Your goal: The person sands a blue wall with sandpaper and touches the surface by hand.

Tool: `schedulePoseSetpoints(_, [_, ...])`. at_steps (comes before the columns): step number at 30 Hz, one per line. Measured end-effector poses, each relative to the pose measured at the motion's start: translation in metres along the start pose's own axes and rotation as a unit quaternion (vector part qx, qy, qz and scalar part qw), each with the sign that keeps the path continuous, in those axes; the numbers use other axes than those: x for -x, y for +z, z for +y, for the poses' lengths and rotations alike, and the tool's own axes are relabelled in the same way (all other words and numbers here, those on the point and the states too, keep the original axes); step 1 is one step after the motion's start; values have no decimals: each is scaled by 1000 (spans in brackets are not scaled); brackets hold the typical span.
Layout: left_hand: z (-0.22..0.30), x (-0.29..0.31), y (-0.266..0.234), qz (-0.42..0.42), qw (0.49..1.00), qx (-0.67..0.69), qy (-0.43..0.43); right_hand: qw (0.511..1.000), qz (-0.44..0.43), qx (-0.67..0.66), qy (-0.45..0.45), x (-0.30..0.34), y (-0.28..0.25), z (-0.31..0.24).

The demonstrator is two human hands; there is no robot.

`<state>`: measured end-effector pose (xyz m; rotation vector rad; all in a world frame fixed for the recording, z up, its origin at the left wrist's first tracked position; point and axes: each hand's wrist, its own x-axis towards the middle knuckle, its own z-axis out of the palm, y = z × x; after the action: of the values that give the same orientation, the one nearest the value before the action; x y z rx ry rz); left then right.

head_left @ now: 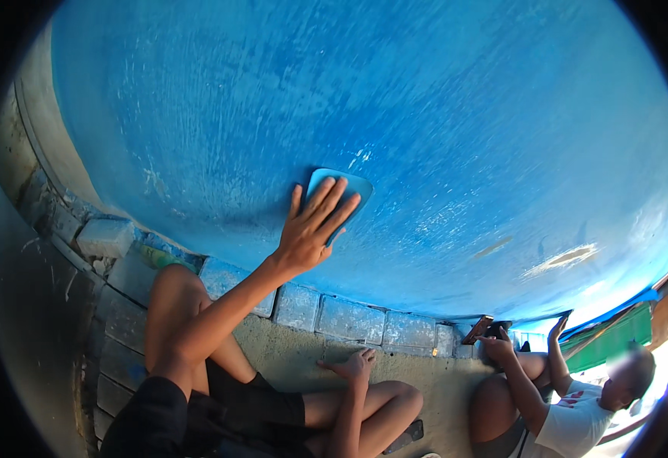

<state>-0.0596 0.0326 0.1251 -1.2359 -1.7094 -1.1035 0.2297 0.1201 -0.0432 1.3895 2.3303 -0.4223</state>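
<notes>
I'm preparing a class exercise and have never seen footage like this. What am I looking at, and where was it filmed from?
There is no machine: a person works bare-handed. The single picture comes from a wide fisheye camera on that person's head, so straight edges bend. The left hand is spread over a flat light blue pad against a blue wall marked with pale scratches. The right hand is lower, with nothing visible in it. Blue-stained grey blocks run along the wall's foot. At right, another person has both hands near the wall.
</notes>
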Motion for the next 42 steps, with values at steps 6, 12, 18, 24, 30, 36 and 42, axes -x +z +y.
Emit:
schedulePoseSetpoints(6, [2,76,37,-130,990,-11,59,996,-15,89,-2,-3,-6,-4])
schedulePoseSetpoints(12, [1,27,21,-107,993,8,48,1000,15,16,-16,3,-5,2])
schedulePoseSetpoints(18, [-1,59,38,-166,980,-79,80,994,-17,112,5,-10,-7,5])
schedulePoseSetpoints(24, [-2,52,44,-138,985,47,87,993,10,-83,-77,16,-14,3])
schedulePoseSetpoints(30, [1,37,7,-30,997,64,-11,897,358,-115,-233,66,-123,-31])
schedulePoseSetpoints(36, [10,85,33,-252,962,80,62,751,581,-49,-310,141,-315,-148])
schedulePoseSetpoints(42, [5,41,3,-80,993,89,8,705,644,30,-295,135,-372,-179])
